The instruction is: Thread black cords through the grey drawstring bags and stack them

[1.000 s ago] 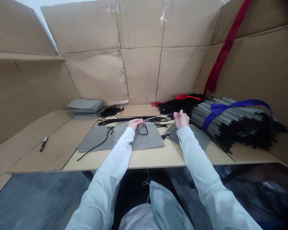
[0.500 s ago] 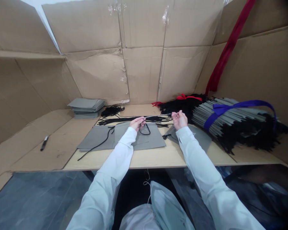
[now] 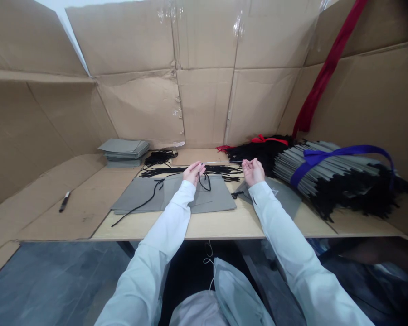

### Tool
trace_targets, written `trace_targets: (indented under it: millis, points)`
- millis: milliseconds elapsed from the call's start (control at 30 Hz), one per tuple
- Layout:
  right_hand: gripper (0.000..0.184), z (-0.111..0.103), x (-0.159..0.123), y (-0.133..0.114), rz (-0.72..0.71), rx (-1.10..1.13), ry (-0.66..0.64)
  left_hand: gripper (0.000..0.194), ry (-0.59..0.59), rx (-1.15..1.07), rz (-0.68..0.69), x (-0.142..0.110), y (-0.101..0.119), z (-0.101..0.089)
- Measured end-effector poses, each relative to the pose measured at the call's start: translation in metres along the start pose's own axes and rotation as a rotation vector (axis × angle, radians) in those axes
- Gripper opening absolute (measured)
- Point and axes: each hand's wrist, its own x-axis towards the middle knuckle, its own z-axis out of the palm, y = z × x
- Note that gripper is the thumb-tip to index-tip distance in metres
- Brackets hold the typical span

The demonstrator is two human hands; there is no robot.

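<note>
The left hand [image 3: 193, 173] is closed around one end of a thin white rod [image 3: 221, 162], pinching it between thumb and fingers, with a loop of black cord [image 3: 206, 183] hanging just below. The right hand [image 3: 253, 172] is raised with fingers curled, its fingertips just beside the rod's far end; whether they grip it is hard to tell. The rod spans the gap between the hands, above a grey fabric bag [image 3: 200, 194] lying flat on the bench [image 3: 217, 225], a little back from the front edge. A second grey bag [image 3: 272, 197] lies under the right forearm. Loose black cords [image 3: 190, 170] run behind the hands. Further right, a bundle of grey strips [image 3: 326, 170] tied with a blue ribbon [image 3: 340, 151] nearly reaches the bench's right end. At the upper left of the bench sits a stack of grey bags [image 3: 124, 153]. Cardboard sheets [image 3: 204, 106] wall the back.
</note>
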Motion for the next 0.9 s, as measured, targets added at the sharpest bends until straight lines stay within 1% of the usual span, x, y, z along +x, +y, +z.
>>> trace_targets:
  millis: [167,333,467,700,900]
  points:
    - [0.021,0.001,-0.001,0.0,0.005,0.008,-0.016,0.012,0.054,-0.03,0.035,0.001,0.0,-0.001]
    - [0.021,0.003,-0.005,0.005,0.071,0.01,-0.054,0.013,0.099,-0.041,0.062,0.006,-0.002,-0.006]
    - [0.02,0.006,-0.009,0.01,0.104,0.025,-0.048,0.013,0.114,-0.043,0.077,0.009,-0.002,-0.007]
    - [0.021,0.005,-0.009,0.011,0.1,0.008,-0.024,0.019,0.173,0.064,0.093,0.015,-0.003,-0.013]
    - [0.021,0.004,-0.008,0.012,0.089,0.019,-0.035,0.019,0.154,0.323,0.041,0.018,-0.002,-0.02]
